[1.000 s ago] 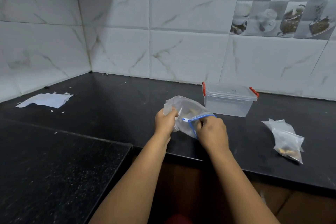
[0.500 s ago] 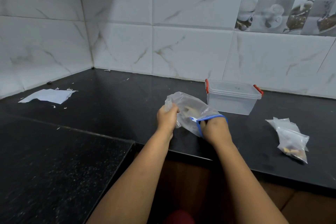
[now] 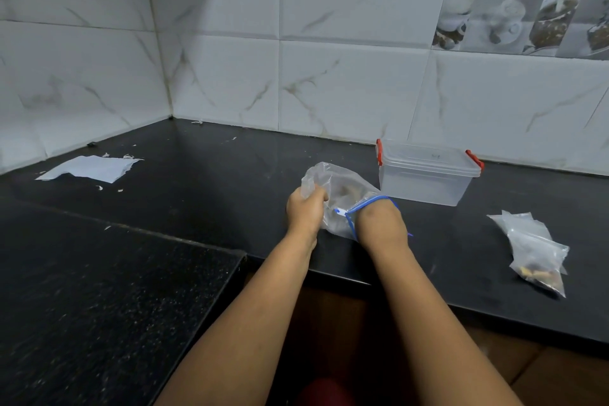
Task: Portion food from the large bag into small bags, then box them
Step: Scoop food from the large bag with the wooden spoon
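Note:
The large clear bag [image 3: 333, 181] with a blue zip rim lies on the black counter near its front edge. My left hand [image 3: 304, 209] grips the bag's outside at its left. My right hand [image 3: 379, 224] is pushed in through the blue opening up to the wrist, so its fingers are hidden inside. Some brownish food shows dimly through the plastic. A clear lidded box [image 3: 426, 171] with red clips stands just behind the bag. Small clear bags [image 3: 535, 252] with some food in them lie at the right.
A torn white paper [image 3: 90, 168] and small scraps lie at the back left of the counter [image 3: 197, 194]. Tiled walls meet in a corner behind. A lower speckled counter section fills the near left.
My right hand has gone deeper into the large bag, from gripping the blue rim to being inside past the knuckles. The left hand holds its grip.

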